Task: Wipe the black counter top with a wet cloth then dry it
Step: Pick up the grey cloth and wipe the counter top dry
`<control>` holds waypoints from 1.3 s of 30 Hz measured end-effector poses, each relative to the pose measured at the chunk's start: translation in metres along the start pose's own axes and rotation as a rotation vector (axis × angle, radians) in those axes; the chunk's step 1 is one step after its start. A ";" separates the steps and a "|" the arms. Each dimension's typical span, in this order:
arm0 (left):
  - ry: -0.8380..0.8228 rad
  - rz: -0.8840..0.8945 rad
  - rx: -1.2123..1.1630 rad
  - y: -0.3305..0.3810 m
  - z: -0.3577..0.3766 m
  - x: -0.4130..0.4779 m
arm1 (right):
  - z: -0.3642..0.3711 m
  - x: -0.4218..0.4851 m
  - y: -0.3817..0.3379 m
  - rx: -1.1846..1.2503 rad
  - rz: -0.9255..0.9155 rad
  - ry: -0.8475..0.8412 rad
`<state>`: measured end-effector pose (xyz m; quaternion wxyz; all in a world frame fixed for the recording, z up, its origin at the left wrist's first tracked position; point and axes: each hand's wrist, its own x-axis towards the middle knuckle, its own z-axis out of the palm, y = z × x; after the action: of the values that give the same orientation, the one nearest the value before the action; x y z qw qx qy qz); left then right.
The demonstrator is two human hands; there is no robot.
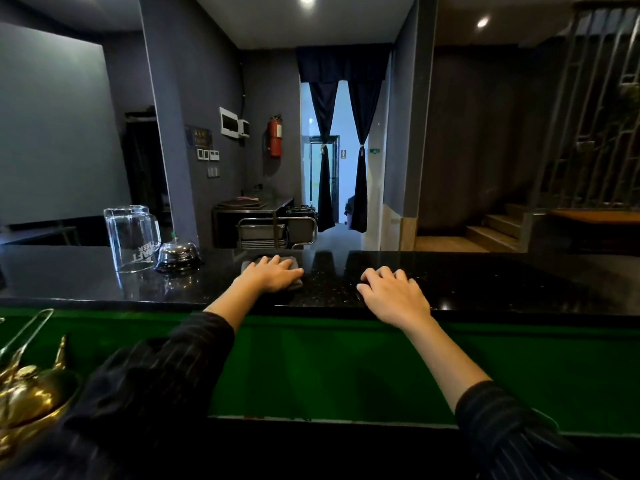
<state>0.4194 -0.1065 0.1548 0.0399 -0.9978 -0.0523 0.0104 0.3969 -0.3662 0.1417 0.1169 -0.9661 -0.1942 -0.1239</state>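
The black counter top (485, 285) runs across the middle of the view, glossy and speckled. My left hand (270, 275) lies flat, palm down, on a dark grey cloth (294, 263) near the counter's middle; the cloth shows only around my fingers and thumb. My right hand (394, 296) rests on the bare counter to the right of the cloth, fingers spread and slightly bent, holding nothing. Both forearms reach over the counter's near edge.
An upturned glass beer mug (130, 237) and a chrome service bell (178, 256) stand on the counter's left part. A green panel (346, 368) drops below the near edge. A gold ornament (31, 386) sits at lower left. Beyond are a trolley (277, 232), a curtained doorway and stairs.
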 end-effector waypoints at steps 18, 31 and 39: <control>-0.031 0.322 -0.057 0.089 -0.022 0.006 | -0.004 -0.003 0.002 0.005 -0.013 0.014; 0.005 -0.006 -0.061 -0.046 -0.005 0.005 | 0.000 0.000 0.002 0.007 -0.009 0.047; 0.037 0.023 -0.134 -0.009 -0.008 -0.052 | -0.006 -0.003 -0.002 0.013 0.011 0.037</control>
<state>0.3674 -0.1039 0.1643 -0.0263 -0.9988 -0.0409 -0.0109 0.3922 -0.3674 0.1465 0.1274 -0.9639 -0.1873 -0.1396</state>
